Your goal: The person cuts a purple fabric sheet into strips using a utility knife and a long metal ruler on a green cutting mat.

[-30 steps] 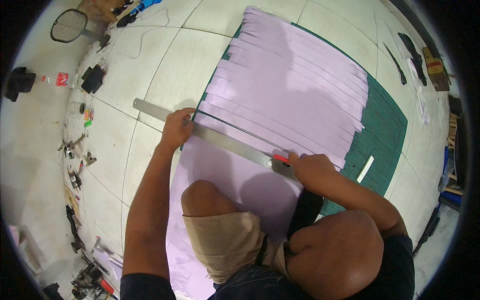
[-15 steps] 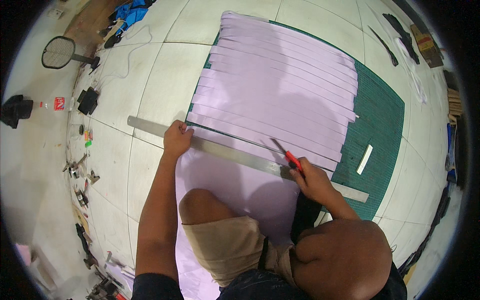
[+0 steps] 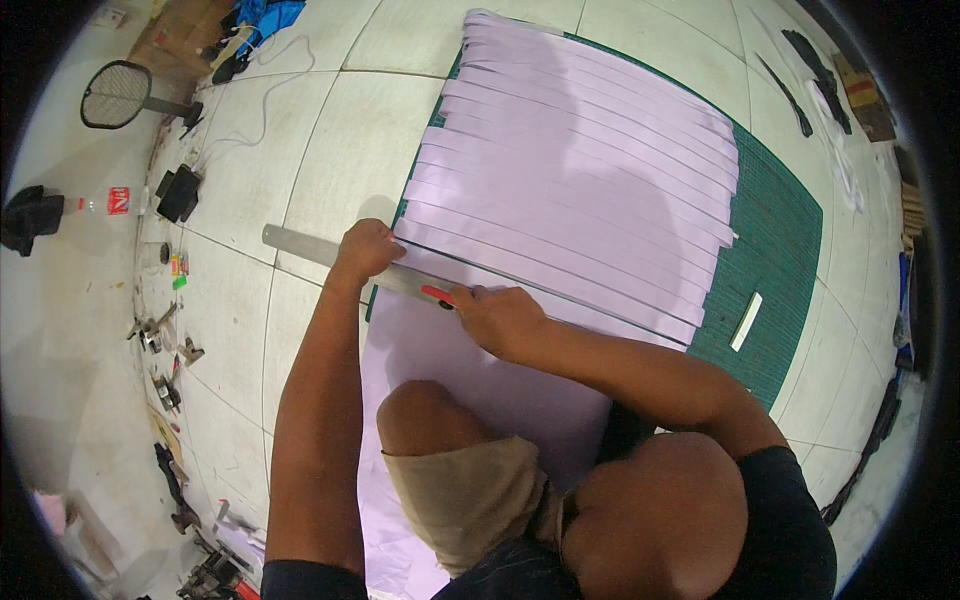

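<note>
My left hand (image 3: 367, 250) reaches over a long steel ruler (image 3: 300, 246), its fingers closed at the left edge of a lilac sheet (image 3: 440, 345); the fingertips are partly hidden. My right hand (image 3: 500, 320) grips a red utility knife (image 3: 437, 295) over the ruler, close to my left hand. I cannot make out its blade. Hand and forearm cover the ruler's right part. Beyond the ruler, several lilac strips (image 3: 590, 180) lie overlapped side by side on a green cutting mat (image 3: 775, 240). A thin dark gap runs along the nearest strip.
A small white bar (image 3: 746, 321) lies on the mat's right side. Along the left wall are a racket-shaped swatter (image 3: 118, 95), a black box-like item (image 3: 178, 193), a plastic bottle (image 3: 110, 202) and small tools. My bare knee (image 3: 430, 415) is over the sheet.
My right hand has swung left along the ruler with the knife, close to my left hand. My left hand has shifted slightly forward to the sheet's edge. The view has shifted a little.
</note>
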Demonstrator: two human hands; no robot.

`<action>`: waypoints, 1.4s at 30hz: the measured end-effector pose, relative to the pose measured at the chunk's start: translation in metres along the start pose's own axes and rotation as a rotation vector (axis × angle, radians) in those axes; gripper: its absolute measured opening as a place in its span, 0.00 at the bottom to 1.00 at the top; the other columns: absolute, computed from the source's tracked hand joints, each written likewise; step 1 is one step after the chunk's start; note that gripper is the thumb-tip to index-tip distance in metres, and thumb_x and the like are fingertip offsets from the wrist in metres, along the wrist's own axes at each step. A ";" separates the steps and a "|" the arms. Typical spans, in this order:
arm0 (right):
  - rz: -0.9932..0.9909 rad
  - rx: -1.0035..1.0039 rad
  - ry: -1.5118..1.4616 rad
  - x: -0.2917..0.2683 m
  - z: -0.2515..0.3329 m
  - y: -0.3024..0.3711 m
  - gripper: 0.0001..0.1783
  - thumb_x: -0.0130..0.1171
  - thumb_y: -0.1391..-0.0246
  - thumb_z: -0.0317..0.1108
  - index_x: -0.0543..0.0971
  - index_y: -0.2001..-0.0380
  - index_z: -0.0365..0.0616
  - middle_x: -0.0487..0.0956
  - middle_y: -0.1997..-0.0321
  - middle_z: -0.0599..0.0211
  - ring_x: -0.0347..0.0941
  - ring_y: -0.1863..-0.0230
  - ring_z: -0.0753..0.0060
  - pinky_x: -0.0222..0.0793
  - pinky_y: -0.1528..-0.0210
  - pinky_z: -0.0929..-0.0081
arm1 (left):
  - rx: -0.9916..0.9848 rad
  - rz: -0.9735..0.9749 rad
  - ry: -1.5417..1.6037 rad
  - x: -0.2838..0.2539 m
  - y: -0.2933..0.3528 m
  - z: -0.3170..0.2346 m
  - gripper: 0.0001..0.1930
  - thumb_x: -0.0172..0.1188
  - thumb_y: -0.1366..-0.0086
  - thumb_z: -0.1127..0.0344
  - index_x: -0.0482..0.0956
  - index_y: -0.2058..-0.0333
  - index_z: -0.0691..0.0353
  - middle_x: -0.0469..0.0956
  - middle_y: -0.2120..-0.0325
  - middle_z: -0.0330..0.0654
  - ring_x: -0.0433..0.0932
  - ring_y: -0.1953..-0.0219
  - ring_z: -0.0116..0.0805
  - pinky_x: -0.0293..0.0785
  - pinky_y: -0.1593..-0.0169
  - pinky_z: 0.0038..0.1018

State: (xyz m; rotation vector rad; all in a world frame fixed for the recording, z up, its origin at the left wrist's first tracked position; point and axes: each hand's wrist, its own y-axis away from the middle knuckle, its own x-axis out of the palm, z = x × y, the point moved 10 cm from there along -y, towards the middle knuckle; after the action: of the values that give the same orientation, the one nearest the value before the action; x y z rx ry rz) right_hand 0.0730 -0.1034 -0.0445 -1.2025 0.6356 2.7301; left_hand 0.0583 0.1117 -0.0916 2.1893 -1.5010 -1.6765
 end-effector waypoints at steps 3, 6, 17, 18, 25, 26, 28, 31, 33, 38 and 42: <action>-0.021 0.030 0.023 0.002 0.001 -0.018 0.15 0.48 0.40 0.33 0.71 0.53 0.37 0.81 0.63 0.49 0.81 0.66 0.46 0.78 0.67 0.51 | -0.028 0.048 -0.062 0.004 -0.003 -0.006 0.12 0.71 0.56 0.65 0.78 0.77 0.64 0.77 0.79 0.44 0.77 0.73 0.38 0.73 0.67 0.33; -0.008 0.056 0.040 0.004 0.000 -0.027 0.15 0.48 0.40 0.33 0.71 0.53 0.37 0.81 0.63 0.48 0.81 0.66 0.45 0.79 0.67 0.52 | 0.004 0.084 -0.212 0.006 -0.007 -0.013 0.12 0.67 0.56 0.61 0.82 0.77 0.63 0.82 0.73 0.53 0.83 0.67 0.50 0.78 0.60 0.37; 0.139 0.166 -0.074 -0.006 -0.008 -0.024 0.13 0.48 0.40 0.33 0.72 0.54 0.42 0.81 0.69 0.49 0.81 0.64 0.45 0.75 0.63 0.47 | -0.038 0.052 -0.073 0.002 -0.002 -0.003 0.11 0.72 0.56 0.66 0.79 0.76 0.64 0.77 0.81 0.43 0.76 0.76 0.34 0.73 0.69 0.32; 0.145 0.160 -0.066 -0.009 -0.012 -0.017 0.13 0.49 0.40 0.33 0.72 0.53 0.43 0.81 0.68 0.50 0.81 0.63 0.45 0.75 0.63 0.47 | -0.042 0.030 -0.055 -0.003 -0.001 -0.003 0.11 0.72 0.56 0.66 0.79 0.76 0.64 0.77 0.80 0.42 0.76 0.76 0.34 0.73 0.69 0.32; 0.156 0.188 0.035 -0.023 -0.061 0.083 0.17 0.47 0.38 0.35 0.70 0.46 0.48 0.82 0.62 0.51 0.81 0.62 0.48 0.76 0.62 0.50 | 0.053 -0.149 -0.029 -0.008 0.003 0.001 0.14 0.69 0.50 0.64 0.79 0.68 0.66 0.80 0.74 0.46 0.79 0.72 0.40 0.75 0.65 0.34; 0.110 0.176 0.052 -0.027 -0.069 0.099 0.18 0.47 0.37 0.35 0.69 0.45 0.48 0.81 0.61 0.51 0.81 0.61 0.48 0.76 0.62 0.50 | 0.108 -0.232 -0.084 -0.014 0.008 -0.002 0.14 0.68 0.49 0.63 0.79 0.67 0.66 0.81 0.73 0.47 0.80 0.71 0.42 0.76 0.64 0.35; 0.224 0.262 0.112 -0.030 -0.085 0.131 0.19 0.46 0.37 0.36 0.68 0.43 0.48 0.81 0.61 0.50 0.81 0.62 0.48 0.76 0.62 0.50 | 0.077 -0.225 -0.064 -0.008 0.008 0.005 0.13 0.64 0.47 0.62 0.80 0.65 0.65 0.81 0.68 0.52 0.81 0.64 0.49 0.76 0.58 0.39; 0.350 0.372 0.215 -0.032 -0.118 0.185 0.18 0.45 0.36 0.36 0.68 0.44 0.48 0.81 0.61 0.49 0.81 0.62 0.47 0.77 0.64 0.51 | 0.049 -0.224 -0.066 -0.002 0.012 -0.002 0.13 0.61 0.45 0.62 0.80 0.65 0.65 0.82 0.66 0.54 0.81 0.61 0.53 0.76 0.56 0.41; 0.404 0.431 0.272 -0.037 -0.138 0.222 0.17 0.44 0.36 0.36 0.68 0.46 0.47 0.81 0.62 0.49 0.81 0.63 0.46 0.77 0.64 0.51 | 0.076 -0.237 -0.082 0.000 0.016 -0.010 0.13 0.60 0.45 0.63 0.80 0.64 0.66 0.81 0.67 0.55 0.81 0.62 0.53 0.76 0.56 0.41; 0.342 0.540 0.343 -0.056 -0.171 0.289 0.12 0.47 0.36 0.37 0.69 0.53 0.46 0.81 0.64 0.50 0.81 0.63 0.46 0.76 0.63 0.50 | 0.128 -0.260 -0.056 -0.004 0.017 -0.004 0.14 0.61 0.47 0.64 0.77 0.64 0.68 0.80 0.71 0.52 0.80 0.67 0.47 0.75 0.60 0.37; 0.132 0.546 0.041 -0.083 -0.171 0.318 0.15 0.51 0.35 0.45 0.69 0.58 0.44 0.80 0.66 0.52 0.79 0.64 0.47 0.73 0.62 0.51 | 0.095 -0.226 -0.011 -0.004 0.019 -0.001 0.15 0.62 0.48 0.66 0.75 0.63 0.68 0.77 0.73 0.47 0.76 0.70 0.40 0.73 0.61 0.34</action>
State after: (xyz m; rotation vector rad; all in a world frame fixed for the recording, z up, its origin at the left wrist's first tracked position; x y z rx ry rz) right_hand 0.1691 -0.4555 0.0194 -1.1029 1.3916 2.3757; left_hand 0.0465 0.1041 -0.0786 2.4869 -1.4095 -1.7104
